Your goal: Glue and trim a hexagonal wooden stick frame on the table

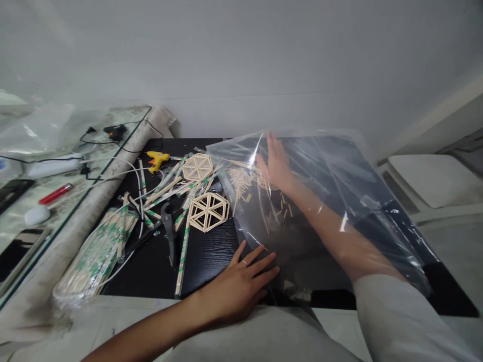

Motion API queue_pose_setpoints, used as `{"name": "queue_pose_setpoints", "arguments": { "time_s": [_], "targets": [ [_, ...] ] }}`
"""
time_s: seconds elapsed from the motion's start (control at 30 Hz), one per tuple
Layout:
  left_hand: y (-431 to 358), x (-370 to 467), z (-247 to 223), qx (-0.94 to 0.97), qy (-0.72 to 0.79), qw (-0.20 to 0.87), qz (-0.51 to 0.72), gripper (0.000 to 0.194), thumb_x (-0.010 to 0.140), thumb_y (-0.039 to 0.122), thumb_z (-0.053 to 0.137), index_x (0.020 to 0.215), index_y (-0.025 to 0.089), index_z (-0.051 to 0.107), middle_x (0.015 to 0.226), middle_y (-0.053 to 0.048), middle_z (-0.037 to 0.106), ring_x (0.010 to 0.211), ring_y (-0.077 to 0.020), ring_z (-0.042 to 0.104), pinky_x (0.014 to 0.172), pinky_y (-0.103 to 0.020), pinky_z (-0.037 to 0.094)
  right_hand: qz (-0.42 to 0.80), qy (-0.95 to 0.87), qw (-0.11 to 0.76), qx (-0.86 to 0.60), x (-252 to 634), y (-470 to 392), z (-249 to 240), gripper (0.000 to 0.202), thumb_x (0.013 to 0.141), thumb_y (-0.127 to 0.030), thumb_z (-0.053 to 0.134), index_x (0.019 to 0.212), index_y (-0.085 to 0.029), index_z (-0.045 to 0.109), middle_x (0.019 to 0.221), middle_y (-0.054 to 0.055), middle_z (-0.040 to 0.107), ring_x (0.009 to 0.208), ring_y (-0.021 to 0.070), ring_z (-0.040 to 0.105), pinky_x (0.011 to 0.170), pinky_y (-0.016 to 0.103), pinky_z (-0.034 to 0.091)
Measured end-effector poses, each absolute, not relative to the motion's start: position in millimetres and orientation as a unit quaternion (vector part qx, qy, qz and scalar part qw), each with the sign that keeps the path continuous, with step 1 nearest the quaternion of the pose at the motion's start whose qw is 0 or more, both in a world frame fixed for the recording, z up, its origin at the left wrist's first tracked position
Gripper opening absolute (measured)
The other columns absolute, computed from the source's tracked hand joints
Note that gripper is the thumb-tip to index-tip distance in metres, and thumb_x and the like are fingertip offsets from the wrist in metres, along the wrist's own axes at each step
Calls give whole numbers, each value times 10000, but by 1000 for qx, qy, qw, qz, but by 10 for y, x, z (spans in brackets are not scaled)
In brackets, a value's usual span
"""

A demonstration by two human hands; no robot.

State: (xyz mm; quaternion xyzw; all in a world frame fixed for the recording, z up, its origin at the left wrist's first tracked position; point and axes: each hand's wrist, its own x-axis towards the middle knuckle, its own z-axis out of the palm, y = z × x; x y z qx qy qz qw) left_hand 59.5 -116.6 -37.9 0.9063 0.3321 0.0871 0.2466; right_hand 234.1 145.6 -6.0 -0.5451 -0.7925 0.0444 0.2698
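A large clear plastic bag [320, 216] lies spread over the right part of the black table [211, 256]. My right hand [277, 163] reaches under or inside the clear film, fingers stretched out, beside a heap of short wooden stick pieces [241, 183]. Nothing shows in its grasp. My left hand [245, 279], with a ring on one finger, rests with fingers spread on the bag's near left edge. Left of the bag sit two octagonal stick frames, one with open gaps [209, 212] and a filled one [197, 168] behind it.
A yellow glue gun [157, 161], a dark cutter [169, 231] and packaged sticks [96, 251] lie on the left. White cable loops across them. Beyond a rolled cloth [75, 251], a glass-topped table holds a red object [56, 194] and phones. A white stool [433, 178] stands right.
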Motion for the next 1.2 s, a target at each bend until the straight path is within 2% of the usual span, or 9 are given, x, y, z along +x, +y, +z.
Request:
{"name": "queue_pose_setpoints", "arguments": {
  "time_s": [0.13,0.3,0.4,0.63,0.83,0.97,1.03,1.1,1.2],
  "targets": [
    [-1162,580,-387,913,319,242,82,580,1022,298,551,1585,258,416,1650,-94,437,1587,-303,285,1288,-652,145,53,-774,310,-550,2367,1612,66,883,1062,-480,431,1646,15,-11,1748,241,74,1631,289,94,1313,451,122],
    [-1167,582,-386,917,306,243,85,571,1036,298,530,1591,253,403,1650,-82,439,1594,-299,266,1289,-653,142,70,-725,340,-595,2360,1770,247,1345,860,-649,725,1615,22,-163,1717,322,-92,1626,371,-5,1291,540,132],
    [-1165,585,-385,919,298,241,87,564,1034,297,533,1584,252,418,1648,-85,441,1586,-306,284,1287,-654,150,76,-693,361,-619,2354,1807,336,1494,761,-715,784,1600,43,-192,1698,355,-123,1617,411,-18,1285,556,128],
    [-1146,596,-394,925,284,240,78,570,1035,316,537,1588,252,411,1654,-78,433,1578,-310,302,1284,-633,201,-5,-672,402,-622,2507,1896,432,1358,877,-761,595,1519,175,-152,1667,420,-99,1612,405,-97,1292,564,16],
    [-1136,593,-333,925,273,259,63,575,1051,347,511,1601,236,384,1677,-71,393,1586,-303,285,1291,-591,235,64,-655,435,-614,2678,1855,612,1334,864,-662,628,1511,175,-184,1675,387,-141,1627,351,-72,1313,457,37],
    [-1063,524,-162,915,261,295,88,589,1026,341,563,1583,216,420,1657,-101,424,1572,-292,325,1277,-522,312,104,-629,464,-614,2771,1731,802,1313,852,-664,607,1535,135,-179,1697,340,-143,1631,313,-86,1307,415,-29],
    [-982,444,19,897,261,327,141,473,1021,299,566,1483,201,545,1550,-121,562,1466,-267,497,1204,-448,435,117,-626,484,-600,2818,1662,891,1302,860,-675,575,1549,101,-213,1708,313,-149,1633,301,-79,1305,414,-26],
    [-873,337,266,854,292,349,251,251,1026,230,534,1208,192,703,1226,-111,753,1119,-197,718,972,-334,581,117,-626,507,-581,2862,1600,969,1305,857,-701,547,1555,74,-237,1714,294,-165,1634,289,-81,1305,422,-6],
    [-677,177,685,735,418,324,425,231,1043,258,527,911,187,703,873,-56,754,805,-154,713,741,-284,578,102,-627,530,-562,2909,1536,1050,1331,830,-745,540,1562,68,-218,1715,282,-178,1634,262,-102,1301,425,-11]
  ]
}}
